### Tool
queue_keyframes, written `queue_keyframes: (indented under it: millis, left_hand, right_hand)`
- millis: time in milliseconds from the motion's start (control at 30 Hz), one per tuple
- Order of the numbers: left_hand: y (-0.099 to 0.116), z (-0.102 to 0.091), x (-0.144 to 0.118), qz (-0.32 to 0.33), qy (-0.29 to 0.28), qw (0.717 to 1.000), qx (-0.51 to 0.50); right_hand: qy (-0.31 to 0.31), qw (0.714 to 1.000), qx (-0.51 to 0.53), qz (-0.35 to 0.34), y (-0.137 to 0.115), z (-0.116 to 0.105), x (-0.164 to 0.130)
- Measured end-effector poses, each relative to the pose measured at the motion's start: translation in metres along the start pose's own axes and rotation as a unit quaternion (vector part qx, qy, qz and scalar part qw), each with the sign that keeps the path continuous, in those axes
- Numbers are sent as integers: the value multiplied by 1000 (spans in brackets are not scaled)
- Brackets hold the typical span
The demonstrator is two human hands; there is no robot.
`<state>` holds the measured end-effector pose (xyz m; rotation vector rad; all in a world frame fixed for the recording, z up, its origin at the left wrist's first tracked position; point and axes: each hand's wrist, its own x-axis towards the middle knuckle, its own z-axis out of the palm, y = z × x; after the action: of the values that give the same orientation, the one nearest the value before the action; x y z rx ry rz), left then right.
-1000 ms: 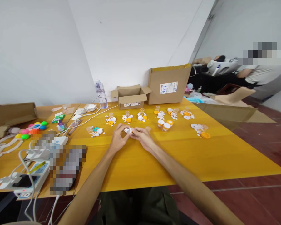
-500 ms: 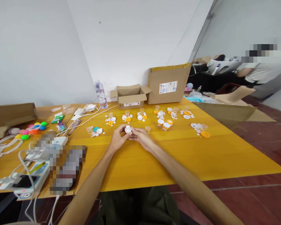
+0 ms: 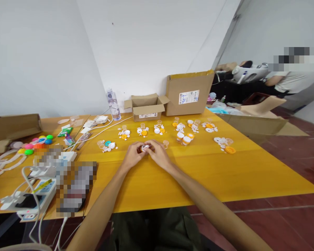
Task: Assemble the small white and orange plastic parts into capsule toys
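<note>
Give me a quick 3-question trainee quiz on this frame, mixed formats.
1. True or false: both hands meet on one small white part.
2. Which stands left of the small open box along the wall? A) a clear water bottle B) a kettle C) a lamp
3. Fill in: the wooden table top is ____ in colour.

Key
1. True: the left hand and right hand pinch the small white part just above the table.
2. A: the water bottle stands left of the small open box.
3. Yellow.
</note>
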<state>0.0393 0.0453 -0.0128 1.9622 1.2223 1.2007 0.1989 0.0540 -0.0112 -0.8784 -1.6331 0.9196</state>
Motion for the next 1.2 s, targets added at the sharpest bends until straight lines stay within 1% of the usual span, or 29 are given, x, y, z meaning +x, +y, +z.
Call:
queue_keyframes:
  millis: [167, 300, 433, 567, 700, 833, 1033, 1200]
  left_hand:
    - [5, -3, 1, -7, -29, 1000, -6]
    - [4, -5, 1, -12, -43, 999, -30]
    - [-1, -4, 2, -50, -58, 994, -78]
    - [-6, -2, 1, -100, -34, 987, -119]
    - [-8, -1, 1, -108, -17, 987, -121]
    - [-10, 0, 1, -101, -12, 989, -110]
    - [-14, 1, 1, -95, -9, 992, -85]
    - [-14, 2, 0, -89, -14, 992, -84]
  right_hand:
    - [-17, 1000, -20, -10, 7, -1, -1]
    - [-17, 997, -52, -52, 8, 0, -4]
    - [-14, 992, -93, -86, 9, -4, -3]
    - [-9, 985, -150, -87, 16, -9, 0]
    - [-14, 979, -186, -88, 24, -9, 2]
    - [-19, 977, -190, -92, 25, -8, 2]
    - [-11, 979, -163, -123, 17, -8, 1]
    - [-29, 981, -143, -129, 13, -7, -1]
